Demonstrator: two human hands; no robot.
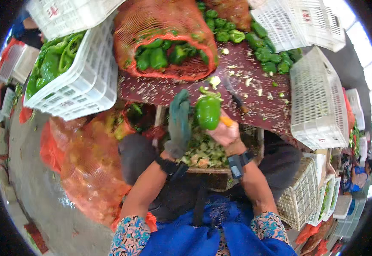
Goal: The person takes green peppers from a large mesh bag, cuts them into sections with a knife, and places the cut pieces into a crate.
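Note:
My left hand (178, 117), in a green glove, reaches up with fingers stretched, just left of a green pepper (208, 112), apparently holding nothing. My bare right hand (225, 134) grips that pepper, stem upward; a small orange item beside it is unclear. A knife (241, 107) lies on the maroon tabletop (263, 115) among scattered seeds and white scraps. An orange mesh sack (164, 21) of peppers lies open at the back of the table. Beneath my hands, a crate (207, 170) holds pale green trimmings.
A white crate (79, 89) full of peppers stands left, another (318, 106) right, more loose peppers (271, 55) behind. Bulging mesh sacks (83, 170) lie at lower left on the floor (41, 187). A co-worker (359, 177) is at the far right.

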